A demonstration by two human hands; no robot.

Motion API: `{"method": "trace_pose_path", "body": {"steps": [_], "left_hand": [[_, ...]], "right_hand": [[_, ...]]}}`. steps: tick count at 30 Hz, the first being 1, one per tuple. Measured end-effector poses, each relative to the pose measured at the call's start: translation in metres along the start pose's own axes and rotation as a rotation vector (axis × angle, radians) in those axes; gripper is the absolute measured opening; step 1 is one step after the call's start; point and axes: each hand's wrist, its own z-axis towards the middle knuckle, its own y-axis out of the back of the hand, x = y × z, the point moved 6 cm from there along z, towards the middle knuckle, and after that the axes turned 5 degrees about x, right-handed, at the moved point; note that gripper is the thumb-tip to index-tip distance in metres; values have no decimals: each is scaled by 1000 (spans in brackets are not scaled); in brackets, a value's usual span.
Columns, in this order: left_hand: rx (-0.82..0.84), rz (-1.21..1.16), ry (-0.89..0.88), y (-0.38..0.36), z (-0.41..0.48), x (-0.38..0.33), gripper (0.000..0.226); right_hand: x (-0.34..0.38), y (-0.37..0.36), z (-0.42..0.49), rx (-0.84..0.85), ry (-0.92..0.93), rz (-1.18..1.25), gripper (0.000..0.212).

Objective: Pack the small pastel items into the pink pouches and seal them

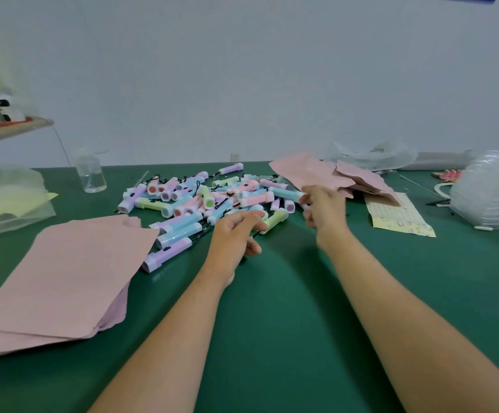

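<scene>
On the table (287, 293), centre: items (182, 201) heaped, pouches (63, 272) stacked beside. Left grip (236, 231) slack, empty, over heap; right grip (324, 210) blurred, state unclear. Risk: tangled cords (220, 202) dragging neighbours along.

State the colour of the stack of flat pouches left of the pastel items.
Pale pink: the pouch stack shows plainly in the head view.

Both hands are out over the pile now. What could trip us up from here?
1. The pastel items lie heaped with black cords crossing. If the left hand lifts the green item, it may drag neighbours along.
2. The right hand is blurred at the edge of the loose pink pouches, so it might catch two at once.
</scene>
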Motion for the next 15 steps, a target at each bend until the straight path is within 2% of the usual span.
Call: {"method": "trace_pose_path", "body": {"steps": [1, 4, 6, 11, 13, 15], "left_hand": [[-20, -3, -7, 1, -1, -1, 15], [-104, 1, -66, 5, -3, -7, 15], [-172, 70, -121, 9, -6, -16, 14], [-449, 373, -295, 28, -20, -55, 10], [-573, 652, -332, 44, -26, -74, 26], [-679, 1066, -162, 65, -25, -89, 51]], "right_hand": [[-1, -7, -9, 7, 81, -155, 14], [0, -19, -29, 44, 414, -915, 20], [-5, -27, -35, 161, 596, -1220, 30], [-12, -48, -49, 393, 751, -1343, 58], [-20, -55, -50, 510, 679, -1391, 65], [-25, -55, -49, 579, 591, -1397, 66]]}}
